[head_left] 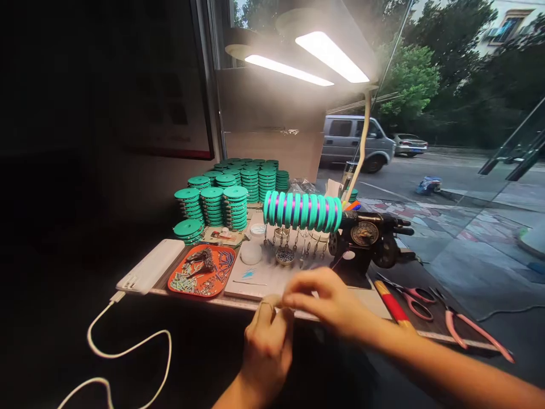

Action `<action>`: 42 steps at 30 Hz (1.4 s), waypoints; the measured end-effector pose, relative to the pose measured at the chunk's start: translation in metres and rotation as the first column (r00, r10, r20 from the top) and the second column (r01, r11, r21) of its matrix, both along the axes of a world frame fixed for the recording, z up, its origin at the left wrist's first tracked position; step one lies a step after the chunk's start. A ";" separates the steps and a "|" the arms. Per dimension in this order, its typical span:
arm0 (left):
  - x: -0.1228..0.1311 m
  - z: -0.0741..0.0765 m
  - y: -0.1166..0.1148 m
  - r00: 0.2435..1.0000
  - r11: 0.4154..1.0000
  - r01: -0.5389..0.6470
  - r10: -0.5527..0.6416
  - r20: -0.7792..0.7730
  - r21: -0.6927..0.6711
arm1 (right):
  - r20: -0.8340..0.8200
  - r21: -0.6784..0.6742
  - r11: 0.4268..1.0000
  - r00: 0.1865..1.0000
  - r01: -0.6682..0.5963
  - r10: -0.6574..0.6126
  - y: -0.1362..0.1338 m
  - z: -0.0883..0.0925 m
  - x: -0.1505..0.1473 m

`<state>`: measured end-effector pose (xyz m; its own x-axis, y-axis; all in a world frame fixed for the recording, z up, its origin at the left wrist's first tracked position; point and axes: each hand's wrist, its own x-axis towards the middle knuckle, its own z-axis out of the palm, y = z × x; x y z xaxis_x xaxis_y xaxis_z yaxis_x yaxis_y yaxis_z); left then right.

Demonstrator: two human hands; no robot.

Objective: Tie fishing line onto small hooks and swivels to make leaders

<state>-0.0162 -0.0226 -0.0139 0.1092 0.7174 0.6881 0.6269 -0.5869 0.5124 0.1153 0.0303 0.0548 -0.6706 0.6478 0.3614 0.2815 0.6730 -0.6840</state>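
My left hand [267,341] and my right hand [326,302] meet at the table's front edge, fingertips pinched together around something too small to make out. A ring shows on a left finger. Just beyond them lies a white work mat [264,279] with small hooks and a little dish of beads [285,256]. Above the mat a row of teal spools [302,211] sits on a black winding machine [366,238].
Stacks of teal spools [230,193] stand at the back left. An orange tray [201,272] of small parts, a white power bank [151,265] with a cable, red scissors [411,300], pink pliers [472,326] and a lamp [306,59] surround the mat.
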 end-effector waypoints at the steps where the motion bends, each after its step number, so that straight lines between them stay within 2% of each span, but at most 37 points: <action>1: -0.002 -0.004 0.000 0.994 0.989 -0.047 0.060 -0.090 0.141 | 0.023 -0.040 0.999 1.000 0.015 -0.014 0.011 0.005 -0.007; 3: -0.004 -0.005 0.000 0.979 0.954 -0.043 0.100 -0.180 0.297 | 0.065 -0.043 0.999 0.998 0.009 -0.006 0.027 0.010 -0.021; 4: -0.004 -0.003 0.000 0.982 0.957 -0.008 0.061 -0.177 0.290 | 0.082 -0.032 0.999 0.997 0.002 0.000 0.030 0.011 -0.025; 5: -0.005 0.002 0.001 0.993 0.978 0.029 -0.003 -0.122 0.206 | 0.091 -0.011 1.000 0.996 0.006 -0.004 0.030 0.010 -0.026; 6: -0.004 0.008 0.001 0.997 0.997 0.073 -0.074 0.015 0.034 | 0.091 0.021 1.000 0.996 0.021 -0.022 0.027 0.009 -0.024; 7: -0.004 0.014 0.002 0.971 0.970 0.140 -0.096 0.219 -0.200 | 0.083 0.061 0.997 0.995 0.042 -0.047 0.022 0.006 -0.018; 8: -0.004 0.020 0.004 0.892 0.859 0.257 -0.035 0.451 -0.442 | 0.066 0.096 0.993 0.995 0.071 -0.078 0.015 0.002 -0.011; 9: -0.005 0.024 0.006 0.770 0.681 0.416 0.089 0.632 -0.602 | 0.048 0.166 0.982 0.994 0.089 -0.098 0.007 -0.002 -0.002; 10: -0.005 0.028 0.009 0.699 0.554 0.520 0.163 0.697 -0.650 | 0.038 0.263 0.961 0.995 0.083 -0.096 -0.001 -0.007 0.007; 11: -0.005 0.030 0.011 0.641 0.455 0.599 0.222 0.735 -0.659 | 0.045 0.415 0.909 0.996 0.049 -0.074 -0.007 -0.013 0.014; 12: -0.005 0.030 0.013 0.612 0.399 0.644 0.243 0.752 -0.653 | 0.076 0.597 0.802 0.996 -0.010 -0.045 -0.013 -0.019 0.020; 14: -0.005 0.029 0.015 0.592 0.357 0.682 0.243 0.769 -0.638 | 0.137 0.829 0.550 0.990 -0.104 -0.018 -0.020 -0.030 0.023; 15: -0.004 0.029 0.015 0.585 0.347 0.692 0.242 0.774 -0.632 | 0.157 0.874 0.468 0.987 -0.130 -0.019 -0.023 -0.035 0.022; 16: -0.003 0.028 0.015 0.586 0.351 0.693 0.236 0.775 -0.630 | 0.165 0.881 0.453 0.986 -0.137 -0.022 -0.025 -0.039 0.020; 17: -0.002 0.027 0.014 0.593 0.369 0.682 0.227 0.773 -0.631 | 0.166 0.869 0.475 0.986 -0.139 -0.017 -0.027 -0.041 0.017; 19: -0.001 0.026 0.011 0.609 0.439 0.638 0.215 0.763 -0.633 | 0.159 0.801 0.580 0.987 -0.151 0.037 -0.030 -0.041 0.012; 20: -0.001 0.025 0.009 0.630 0.501 0.594 0.195 0.751 -0.629 | 0.136 0.739 0.655 0.987 -0.159 0.086 -0.030 -0.038 0.010; 21: -0.002 0.022 0.008 0.679 0.591 0.525 0.144 0.720 -0.613 | 0.095 0.652 0.742 0.987 -0.158 0.127 -0.028 -0.033 0.007; 23: -0.004 0.015 0.004 0.841 0.813 0.306 0.013 0.541 -0.495 | 0.009 0.380 0.919 0.994 -0.106 0.111 -0.018 -0.019 0.002; 24: -0.005 0.010 0.002 0.922 0.909 0.182 -0.025 0.386 -0.375 | -0.002 0.231 0.971 0.998 -0.061 0.063 -0.010 -0.012 -0.003; 25: -0.007 0.005 0.001 0.973 0.968 0.073 -0.016 0.232 -0.241 | 0.019 0.085 0.996 1.000 0.001 -0.003 0.000 -0.005 -0.009; 27: -0.010 -0.001 0.000 0.998 0.998 -0.039 0.041 0.039 -0.050 | 0.067 -0.013 1.000 0.997 0.029 -0.028 0.020 0.005 -0.023; 29: -0.011 -0.001 0.001 1.000 0.999 -0.010 0.011 0.018 -0.047 | 0.098 -0.002 1.000 0.995 0.007 -0.007 0.032 0.008 -0.035; 30: -0.012 0.003 0.001 0.996 0.992 0.040 -0.031 0.079 -0.118 | 0.107 0.016 1.000 0.994 0.005 -0.007 0.034 0.008 -0.037; 31: -0.011 0.008 0.003 0.974 0.963 0.111 -0.057 0.219 -0.245 | 0.110 0.043 0.999 0.994 0.012 -0.017 0.033 0.007 -0.036; 32: -0.011 0.013 0.004 0.919 0.899 0.209 -0.046 0.393 -0.384 | 0.104 0.078 0.996 0.994 0.029 -0.037 0.028 0.005 -0.032; 33: -0.011 0.019 0.006 0.818 0.794 0.327 0.034 0.574 -0.513 | 0.088 0.108 0.993 0.994 0.055 -0.065 0.022 0.004 -0.024; 34: -0.010 0.024 0.008 0.688 0.654 0.470 0.149 0.710 -0.593 | 0.070 0.175 0.982 0.994 0.075 -0.088 0.014 0.001 -0.016; 35: -0.010 0.028 0.011 0.607 0.545 0.568 0.228 0.761 -0.617 | 0.056 0.276 0.958 0.994 0.076 -0.095 0.006 -0.001 -0.006; 36: -0.010 0.031 0.013 0.547 0.460 0.642 0.286 0.787 -0.613 | 0.058 0.421 0.906 0.995 0.050 -0.082 -0.001 -0.005 0.003; 37: -0.010 0.033 0.014 0.516 0.403 0.690 0.310 0.799 -0.602 | 0.088 0.604 0.797 0.995 -0.010 -0.054 -0.007 -0.009 0.009; 39: -0.010 0.034 0.016 0.482 0.347 0.741 0.322 0.815 -0.575 | 0.151 0.829 0.547 0.988 -0.117 -0.019 -0.015 -0.019 0.016; 40: -0.009 0.034 0.017 0.467 0.329 0.759 0.327 0.822 -0.562 | 0.166 0.873 0.467 0.986 -0.140 -0.015 -0.018 -0.025 0.016; 41: -0.008 0.034 0.016 0.458 0.321 0.769 0.325 0.827 -0.552 | 0.165 0.882 0.450 0.986 -0.141 -0.014 -0.020 -0.030 0.014; 42: -0.007 0.034 0.015 0.456 0.322 0.772 0.320 0.830 -0.548 | 0.160 0.878 0.460 0.987 -0.137 -0.012 -0.021 -0.035 0.012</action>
<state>-0.0234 -0.0075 0.0197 0.2992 0.8791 -0.3711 -0.3938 0.4680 0.7911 0.1269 0.0092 0.0202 -0.7808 -0.0152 0.6247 0.2433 0.9134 0.3263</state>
